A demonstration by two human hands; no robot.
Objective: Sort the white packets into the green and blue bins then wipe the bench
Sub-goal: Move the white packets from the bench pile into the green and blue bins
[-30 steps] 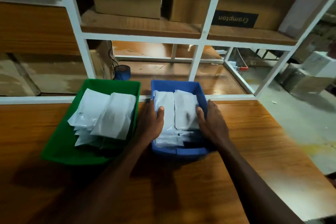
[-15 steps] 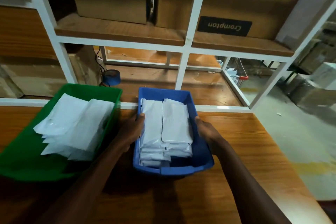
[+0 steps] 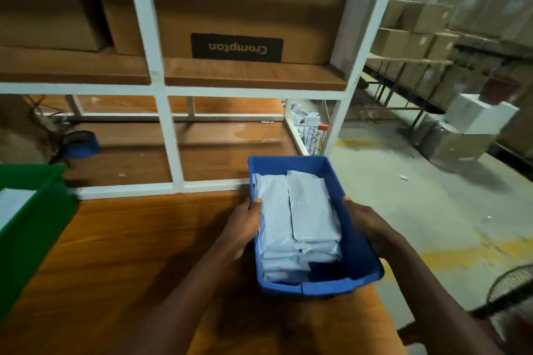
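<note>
We hold the blue rectangular plastic bin (image 3: 357, 245) by its two long sides, our left hand (image 3: 243, 228) gripping the left wall with the thumb hooked over the rim, our right hand (image 3: 367, 228) clasped round the right wall. The bin sits at the right end of the brown wooden bench (image 3: 129, 253), its right side seemingly out past the bench edge, above the concrete floor (image 3: 432, 210).

The risk, as we judge it, lies there: a slack grip or a tilt would tip the bin off the end and spill its load.

Inside, white flat plastic packets (image 3: 300, 222) lie in two neat stacks side by side, filling the far part; the near end is bare. The green plastic bin (image 3: 34, 225) stands well apart at the left edge, with a white packet (image 3: 13, 204) just showing inside.
</note>
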